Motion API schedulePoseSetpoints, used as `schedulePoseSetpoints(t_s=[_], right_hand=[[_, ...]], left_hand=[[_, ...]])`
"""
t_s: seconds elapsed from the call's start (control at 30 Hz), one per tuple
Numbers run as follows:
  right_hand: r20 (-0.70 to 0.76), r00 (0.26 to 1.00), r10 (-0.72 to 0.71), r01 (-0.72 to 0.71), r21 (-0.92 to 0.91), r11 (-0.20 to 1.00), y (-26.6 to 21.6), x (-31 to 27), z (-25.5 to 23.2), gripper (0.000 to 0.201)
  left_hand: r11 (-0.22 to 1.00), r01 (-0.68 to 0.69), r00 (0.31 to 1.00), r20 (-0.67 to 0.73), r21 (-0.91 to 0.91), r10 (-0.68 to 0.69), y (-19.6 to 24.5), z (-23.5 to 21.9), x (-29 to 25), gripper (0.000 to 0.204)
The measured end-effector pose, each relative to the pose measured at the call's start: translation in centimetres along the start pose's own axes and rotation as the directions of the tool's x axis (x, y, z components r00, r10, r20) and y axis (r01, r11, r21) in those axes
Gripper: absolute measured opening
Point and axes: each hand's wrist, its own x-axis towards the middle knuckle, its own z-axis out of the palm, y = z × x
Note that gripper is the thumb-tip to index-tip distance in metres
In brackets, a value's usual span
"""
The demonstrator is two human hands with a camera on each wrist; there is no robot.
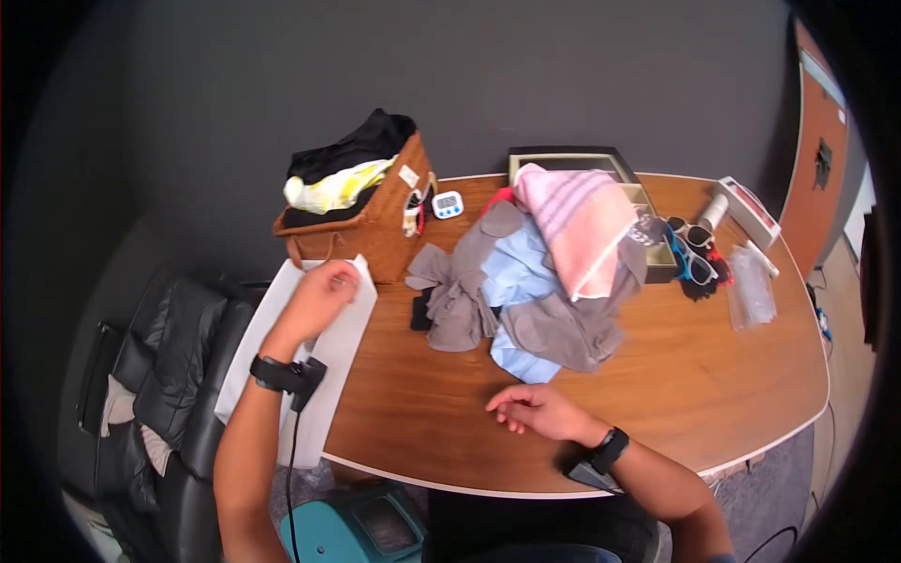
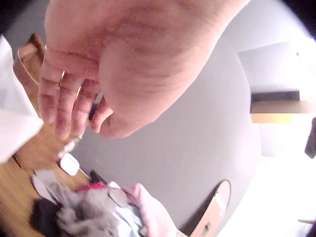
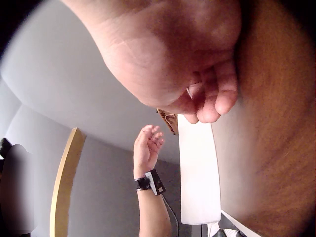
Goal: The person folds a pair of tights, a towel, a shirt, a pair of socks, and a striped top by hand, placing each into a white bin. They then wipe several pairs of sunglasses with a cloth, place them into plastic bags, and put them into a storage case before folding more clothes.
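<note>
My left hand (image 1: pixel 321 298) is held over a white box-like container (image 1: pixel 330 394) at the table's left edge. Its fingers are loosely bent with nothing in them, as the left wrist view also shows. Over the front of the wooden table (image 1: pixel 413 403), my right hand (image 1: pixel 542 413) has its fingers relaxed and holds nothing. Just beyond it lies a heap of cloth: grey fabric (image 1: pixel 460 305), light blue fabric (image 1: pixel 516 267) and a pink striped towel (image 1: pixel 577 225) on top. The inside of the white container is mostly hidden by my left hand and forearm.
Behind the white container stands a brown wicker basket (image 1: pixel 389 235) filled with black and yellow-white clothes. A small white timer (image 1: pixel 449 205) is beside it. A compartmented box (image 1: pixel 663 266), sunglasses (image 1: pixel 699 270) and clear plastic bags (image 1: pixel 751 291) lie at the right. A teal bin (image 1: pixel 328 530) stands below the front edge.
</note>
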Motion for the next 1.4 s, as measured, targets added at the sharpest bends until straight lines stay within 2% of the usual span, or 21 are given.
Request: schedulePoseSetpoints(t_s=[0.13,0.2,0.3,0.33,0.4,0.47,0.53,0.6,0.67,0.73,0.8,0.83,0.9,1.0,1.07,1.1,1.13,1.17,1.2,1.3,1.4], right_hand=[[0.062,0.997,-0.043,0.041,0.023,0.999,0.7,0.0,-0.1,0.018],[0.112,0.992,-0.066,0.069,-0.028,0.997,1.1,0.0,-0.3,0.017],[0.110,0.992,-0.060,0.061,-0.006,0.998,0.9,0.1,-0.3,0.016],[0.100,0.993,-0.063,0.064,-0.005,0.998,0.9,0.1,-0.4,0.016],[0.140,0.988,-0.069,0.060,0.064,0.996,1.0,0.0,-0.6,0.015],[0.151,0.984,-0.093,0.086,0.053,0.995,1.1,0.1,-0.8,0.014],[0.165,0.980,-0.115,0.108,0.051,0.993,1.0,0.0,-0.7,0.014],[0.155,0.983,-0.100,0.107,-0.039,0.993,0.4,-0.2,-0.6,0.014],[0.154,0.984,-0.091,0.099,-0.046,0.994,0.5,-0.1,-0.5,0.014],[0.152,0.985,-0.078,0.088,-0.060,0.994,0.6,-0.3,-0.4,0.014],[0.190,0.961,-0.203,0.235,-0.169,0.957,0.7,-0.7,-0.2,0.018],[0.194,0.961,-0.197,0.231,-0.175,0.957,0.1,-1.1,-0.4,0.018],[0.547,0.825,0.141,0.083,-0.365,0.927,-2.2,-2.2,-0.8,0.027],[0.590,0.758,0.278,-0.004,-0.423,0.906,-3.7,-3.4,-1.4,0.030],[0.497,0.835,0.236,-0.109,-0.272,0.956,-3.4,-3.7,-3.0,0.032],[0.347,0.931,0.118,-0.024,-0.264,0.964,-3.9,-3.9,-3.0,0.028],[0.353,0.927,0.130,-0.032,-0.270,0.962,-4.0,-3.6,-3.3,0.028],[0.121,0.992,0.022,0.036,-0.461,0.887,-4.0,-3.1,-3.6,0.028],[-0.089,0.986,-0.141,0.051,-0.642,0.765,-4.0,-2.6,-3.8,0.029],[-0.156,0.964,-0.214,0.013,-0.778,0.628,-3.8,-1.9,-3.7,0.030],[-0.084,0.960,-0.268,0.072,-0.849,0.524,-1.3,-0.6,-5.5,0.027]], left_hand=[[0.994,-0.068,0.945,0.312,-0.088,0.092,4.3,9.8,0.2,0.012],[0.939,-0.344,0.885,0.336,0.006,0.322,6.5,14.5,0.3,0.021],[0.819,-0.570,0.786,0.327,0.058,0.524,7.2,20.3,1.1,0.038],[0.815,-0.577,0.780,0.331,0.054,0.530,7.0,21.2,1.3,0.038],[0.725,-0.592,0.789,0.434,0.352,0.434,6.6,22.6,1.9,0.038],[0.717,-0.594,0.781,0.473,0.364,0.407,6.4,22.4,2.7,0.035],[0.846,-0.503,0.831,0.367,0.178,0.417,6.0,21.6,2.8,0.031],[0.828,-0.538,0.824,0.306,0.159,0.477,8.1,19.7,2.1,0.027],[0.947,-0.312,0.896,0.354,0.075,0.267,10.5,17.5,1.3,0.024],[0.952,-0.305,0.908,0.309,0.025,0.282,10.8,16.4,-0.1,0.023],[0.878,-0.478,0.831,0.332,0.013,0.447,10.8,15.3,-1.8,0.022],[0.860,-0.502,0.820,0.363,0.087,0.442,10.7,15.0,-3.2,0.018],[0.831,-0.548,0.791,0.385,0.097,0.476,8.9,14.7,-5.5,0.018],[0.823,-0.556,0.776,0.427,0.117,0.464,6.7,13.9,-8.9,0.020],[0.845,-0.512,0.810,0.414,0.156,0.415,5.4,13.6,-10.7,0.017],[0.851,-0.503,0.817,0.405,0.152,0.411,4.9,13.6,-11.3,0.017],[0.864,-0.482,0.833,0.380,0.144,0.401,4.4,13.6,-12.0,0.015],[0.877,-0.461,0.849,0.355,0.136,0.391,3.9,13.6,-12.5,0.014],[0.888,-0.442,0.863,0.331,0.128,0.382,3.6,13.6,-12.9,0.013],[0.892,-0.443,0.865,0.307,0.094,0.397,3.7,13.6,-13.9,0.012],[0.896,-0.440,0.871,0.273,0.062,0.408,2.7,13.7,-14.7,0.011]])
